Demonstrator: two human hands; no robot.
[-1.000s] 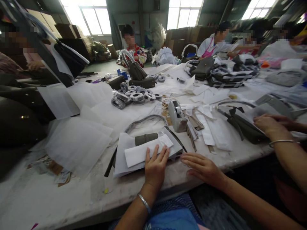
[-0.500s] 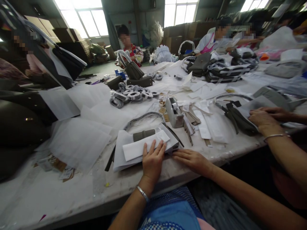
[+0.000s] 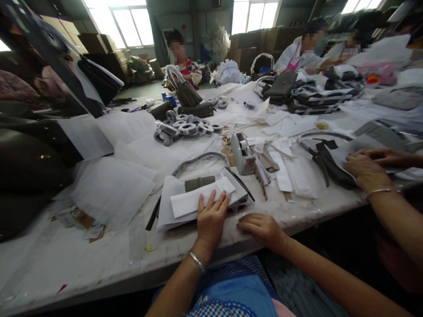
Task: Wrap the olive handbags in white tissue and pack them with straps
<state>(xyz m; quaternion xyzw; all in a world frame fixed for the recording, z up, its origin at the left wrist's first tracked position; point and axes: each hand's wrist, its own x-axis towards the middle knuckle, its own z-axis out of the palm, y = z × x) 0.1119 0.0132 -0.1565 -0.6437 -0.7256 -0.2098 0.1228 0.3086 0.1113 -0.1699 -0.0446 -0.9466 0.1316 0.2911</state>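
Observation:
A grey handbag (image 3: 243,197) lies flat near the table's front edge, its wrapped handle (image 3: 198,159) arching away from me. White sheeting (image 3: 165,216) covers much of the bag, with a folded white strip (image 3: 187,204) on top. My left hand (image 3: 211,215) rests on the strip's right part, fingers stretched out and slightly spread. Just right of the bag's near corner, my right hand (image 3: 262,229) is low over the table edge, apart from the bag. Its fingers are curled together; their undersides are hidden, so anything inside cannot be made out.
A tape dispenser (image 3: 243,155) stands behind the bag, beside brown and white strips (image 3: 280,169). Rolled straps (image 3: 187,127) are heaped farther back. White sheets (image 3: 114,189) lie left. A co-worker's hands (image 3: 370,167) handle another bag (image 3: 333,160) at the right.
My right hand has drawn slightly down from the bag's near edge, and its fingers have gone from stretched to curled. My left hand stays on the strip. The view has shifted slightly.

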